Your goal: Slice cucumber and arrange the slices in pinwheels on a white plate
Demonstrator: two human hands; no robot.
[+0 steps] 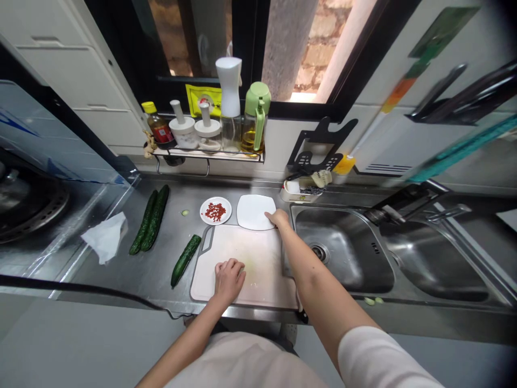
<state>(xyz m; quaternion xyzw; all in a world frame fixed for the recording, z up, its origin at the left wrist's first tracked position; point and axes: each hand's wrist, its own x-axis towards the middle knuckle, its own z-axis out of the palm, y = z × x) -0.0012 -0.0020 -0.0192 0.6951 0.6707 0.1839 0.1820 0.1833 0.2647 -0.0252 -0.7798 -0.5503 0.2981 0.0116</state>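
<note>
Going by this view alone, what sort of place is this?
A kitchen, probably a home one. What shows it: the double steel sink, the cutting board on the counter near several cucumbers, and the oil bottle among seasonings on the rack.

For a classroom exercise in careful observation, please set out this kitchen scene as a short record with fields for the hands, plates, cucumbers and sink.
Left hand: on the cutting board, fingers bent; anything beneath them is hidden
Right hand: grasping the right edge of the square white plate
Round plate: left of the square one, bearing small red pieces
Long cucumbers: two, side by side
Shorter cucumber: just left of the board
Sink: two basins, right of the board
</note>
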